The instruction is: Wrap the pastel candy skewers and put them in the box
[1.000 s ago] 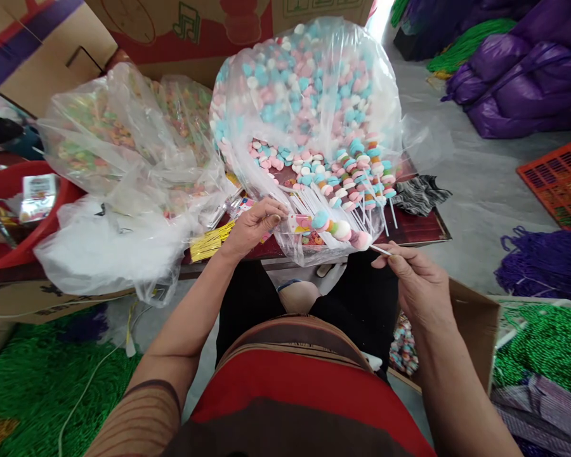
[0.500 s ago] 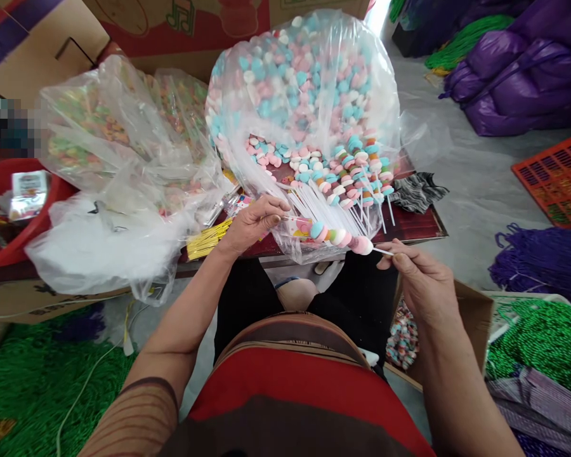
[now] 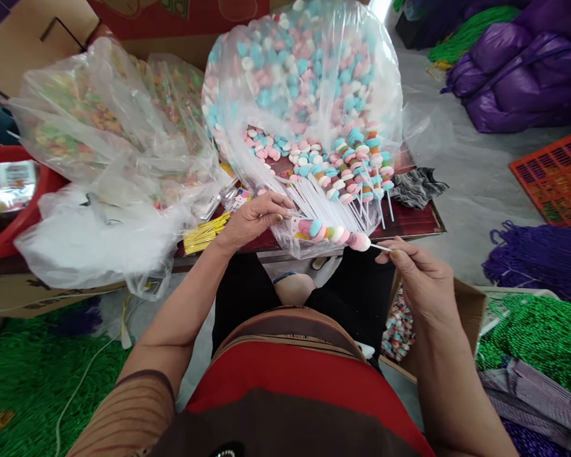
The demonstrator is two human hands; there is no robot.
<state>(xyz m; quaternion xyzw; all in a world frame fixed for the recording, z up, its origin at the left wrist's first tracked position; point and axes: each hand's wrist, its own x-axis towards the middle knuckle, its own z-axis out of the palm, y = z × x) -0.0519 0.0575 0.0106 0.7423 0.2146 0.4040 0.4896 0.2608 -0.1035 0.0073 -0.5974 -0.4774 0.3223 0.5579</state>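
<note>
Candy skewer (image 3: 337, 235): blue, orange, green, white and pink pieces on a white stick (image 3: 379, 247). Bare stick end pinched in right hand (image 3: 421, 273); candy end points at left hand (image 3: 254, 221), slight slope down toward the right. Printed wrapper (image 3: 301, 228), pink/yellow, pinched in left hand, meets blue end. Can't tell how far it's sleeved.

The left hand (image 3: 255, 219) holds 1 wrapper (image 3: 301, 228), the right hand (image 3: 423, 273) 1 candy skewer (image 3: 339, 235).
</note>
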